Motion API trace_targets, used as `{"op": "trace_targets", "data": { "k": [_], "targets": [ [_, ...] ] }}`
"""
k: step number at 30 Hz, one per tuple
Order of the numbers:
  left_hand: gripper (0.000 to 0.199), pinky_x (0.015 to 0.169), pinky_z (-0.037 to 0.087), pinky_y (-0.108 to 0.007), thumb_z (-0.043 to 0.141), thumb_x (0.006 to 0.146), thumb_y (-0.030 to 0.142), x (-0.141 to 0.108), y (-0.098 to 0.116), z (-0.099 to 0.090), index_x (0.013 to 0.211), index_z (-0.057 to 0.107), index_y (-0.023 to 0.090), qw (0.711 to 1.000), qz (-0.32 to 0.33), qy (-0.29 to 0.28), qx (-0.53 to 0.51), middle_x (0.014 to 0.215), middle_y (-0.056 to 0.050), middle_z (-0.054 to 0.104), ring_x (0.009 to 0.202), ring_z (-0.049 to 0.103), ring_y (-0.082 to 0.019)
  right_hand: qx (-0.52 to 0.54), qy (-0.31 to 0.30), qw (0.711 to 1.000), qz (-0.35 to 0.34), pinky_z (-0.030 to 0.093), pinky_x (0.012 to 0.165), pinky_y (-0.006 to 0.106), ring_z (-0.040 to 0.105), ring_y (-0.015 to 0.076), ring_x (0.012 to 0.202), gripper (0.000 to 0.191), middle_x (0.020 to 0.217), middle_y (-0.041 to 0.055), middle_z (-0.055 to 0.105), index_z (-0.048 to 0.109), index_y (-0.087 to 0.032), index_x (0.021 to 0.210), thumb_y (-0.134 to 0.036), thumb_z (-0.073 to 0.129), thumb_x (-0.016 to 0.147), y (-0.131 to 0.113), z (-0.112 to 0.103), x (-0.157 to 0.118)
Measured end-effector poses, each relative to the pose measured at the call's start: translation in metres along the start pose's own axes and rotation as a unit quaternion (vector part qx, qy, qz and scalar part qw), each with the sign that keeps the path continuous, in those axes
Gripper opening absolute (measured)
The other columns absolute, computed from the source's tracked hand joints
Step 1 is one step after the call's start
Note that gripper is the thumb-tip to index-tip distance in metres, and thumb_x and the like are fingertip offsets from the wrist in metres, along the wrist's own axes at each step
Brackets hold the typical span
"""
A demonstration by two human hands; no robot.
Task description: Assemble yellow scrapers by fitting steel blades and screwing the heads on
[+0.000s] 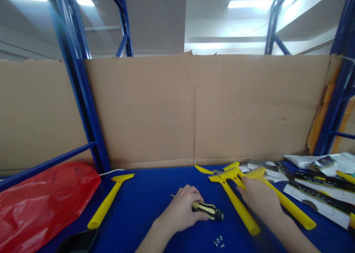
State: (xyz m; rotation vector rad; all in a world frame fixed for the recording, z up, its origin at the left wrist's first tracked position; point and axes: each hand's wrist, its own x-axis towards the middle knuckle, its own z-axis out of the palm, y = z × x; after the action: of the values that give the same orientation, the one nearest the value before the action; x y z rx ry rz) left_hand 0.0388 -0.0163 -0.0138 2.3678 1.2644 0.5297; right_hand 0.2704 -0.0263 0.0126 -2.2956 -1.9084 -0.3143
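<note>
My left hand (184, 208) is closed around a screwdriver with a yellow-and-black handle (209, 210); its thin shaft pokes out on the left, low over the blue tabletop. My right hand (260, 195) is at a group of yellow scrapers, its fingers closed at the scraper heads; the hand partly hides what it grips. One yellow scraper (241, 207) lies between my hands, head away from me. Another yellow scraper (296, 208) extends past the right side of my right hand. A loose yellow blade-shaped piece (204, 170) lies behind them. Several small screws (219, 241) sit near the front.
A single yellow scraper (107, 201) lies at left, beside a red plastic bag (44, 205) and a dark phone-like object (79, 242). Black-and-white packaging cards (318, 201) are piled at right. A cardboard wall (144, 112) and blue rack posts (83, 98) bound the back.
</note>
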Motion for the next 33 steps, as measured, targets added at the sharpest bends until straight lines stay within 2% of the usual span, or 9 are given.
{"op": "trace_targets", "data": {
  "k": [5, 10, 15, 18, 20, 24, 27, 30, 33],
  "targets": [
    [0.025, 0.078, 0.037, -0.029, 0.051, 0.086, 0.041, 0.001, 0.002, -0.001, 0.084, 0.063, 0.020, 0.998, -0.026, 0.048, 0.025, 0.087, -0.004, 0.064, 0.087, 0.054, -0.020, 0.007, 0.018, 1.000, -0.004, 0.051, 0.061, 0.036, 0.069, 0.0321, 0.086, 0.022, 0.090, 0.0163, 0.073, 0.065, -0.013, 0.102, -0.021, 0.051, 0.086, 0.004, 0.003, 0.001],
    [0.029, 0.071, 0.036, -0.028, 0.047, 0.087, 0.044, 0.002, -0.002, -0.005, 0.083, 0.062, 0.019, 0.993, -0.038, 0.109, 0.031, 0.084, -0.004, 0.064, 0.083, 0.055, -0.020, 0.022, 0.074, 0.997, -0.028, 0.050, 0.065, 0.036, 0.067, 0.0303, 0.088, 0.029, 0.094, 0.0149, 0.071, 0.064, -0.013, 0.104, -0.026, 0.042, 0.090, -0.002, 0.000, 0.000],
    [0.029, 0.068, 0.035, -0.028, 0.051, 0.084, 0.045, 0.002, -0.002, -0.005, 0.083, 0.066, 0.020, 0.990, -0.061, 0.110, 0.062, 0.082, -0.004, 0.066, 0.081, 0.056, -0.020, 0.066, 0.173, 0.968, -0.171, 0.050, 0.071, 0.035, 0.065, 0.0272, 0.090, 0.024, 0.092, 0.0099, 0.071, 0.066, -0.018, 0.102, -0.026, 0.052, 0.084, -0.017, 0.010, -0.006],
    [0.026, 0.070, 0.036, -0.029, 0.057, 0.080, 0.045, 0.001, 0.001, -0.004, 0.083, 0.068, 0.021, 0.991, -0.058, 0.084, 0.082, 0.084, -0.004, 0.067, 0.083, 0.057, -0.021, 0.102, 0.140, 0.954, -0.246, 0.049, 0.081, 0.037, 0.063, 0.0263, 0.096, 0.025, 0.100, 0.0076, 0.070, 0.066, -0.021, 0.102, -0.020, 0.058, 0.079, -0.022, 0.016, -0.011],
    [0.024, 0.072, 0.037, -0.029, 0.061, 0.077, 0.044, 0.000, 0.003, -0.004, 0.082, 0.069, 0.021, 0.992, -0.051, 0.067, 0.098, 0.084, -0.005, 0.067, 0.085, 0.057, -0.022, 0.113, 0.104, 0.952, -0.266, 0.048, 0.083, 0.038, 0.062, 0.0259, 0.099, 0.028, 0.103, 0.0065, 0.070, 0.067, -0.023, 0.101, -0.013, 0.059, 0.076, -0.023, 0.017, -0.013],
    [0.027, 0.072, 0.038, -0.030, 0.068, 0.070, 0.046, -0.002, 0.007, -0.005, 0.080, 0.069, 0.021, 0.993, -0.012, 0.039, 0.111, 0.084, -0.005, 0.066, 0.085, 0.056, -0.023, 0.074, 0.060, 0.966, -0.241, 0.046, 0.080, 0.038, 0.063, 0.0270, 0.097, 0.032, 0.100, 0.0072, 0.072, 0.068, -0.023, 0.098, -0.006, 0.054, 0.074, -0.021, 0.012, -0.013],
    [0.035, 0.066, 0.037, -0.028, 0.067, 0.066, 0.055, -0.004, 0.008, -0.009, 0.075, 0.069, 0.021, 0.995, -0.001, 0.039, 0.090, 0.078, -0.004, 0.064, 0.079, 0.056, -0.021, 0.025, 0.049, 0.982, -0.183, 0.044, 0.078, 0.041, 0.065, 0.0296, 0.094, 0.027, 0.096, 0.0107, 0.073, 0.067, -0.021, 0.100, -0.013, 0.051, 0.080, -0.018, 0.007, -0.010],
    [0.041, 0.067, 0.038, -0.028, 0.055, 0.076, 0.059, -0.002, 0.004, -0.016, 0.070, 0.067, 0.021, 0.993, -0.011, 0.087, 0.079, 0.073, -0.003, 0.063, 0.075, 0.056, -0.019, -0.009, 0.054, 0.991, -0.118, 0.044, 0.072, 0.045, 0.068, 0.0333, 0.081, 0.025, 0.079, 0.0159, 0.074, 0.069, -0.015, 0.094, -0.023, 0.047, 0.086, -0.014, 0.005, -0.009],
    [0.040, 0.073, 0.039, -0.030, 0.042, 0.088, 0.047, 0.000, -0.006, -0.028, 0.072, 0.066, 0.019, 0.973, -0.060, 0.189, 0.121, 0.075, -0.006, 0.064, 0.079, 0.056, -0.020, -0.032, 0.088, 0.993, -0.073, 0.044, 0.068, 0.043, 0.068, 0.0331, 0.076, 0.024, 0.072, 0.0142, 0.073, 0.068, -0.016, 0.087, -0.027, 0.047, 0.085, -0.009, 0.008, -0.009]
  ]
}}
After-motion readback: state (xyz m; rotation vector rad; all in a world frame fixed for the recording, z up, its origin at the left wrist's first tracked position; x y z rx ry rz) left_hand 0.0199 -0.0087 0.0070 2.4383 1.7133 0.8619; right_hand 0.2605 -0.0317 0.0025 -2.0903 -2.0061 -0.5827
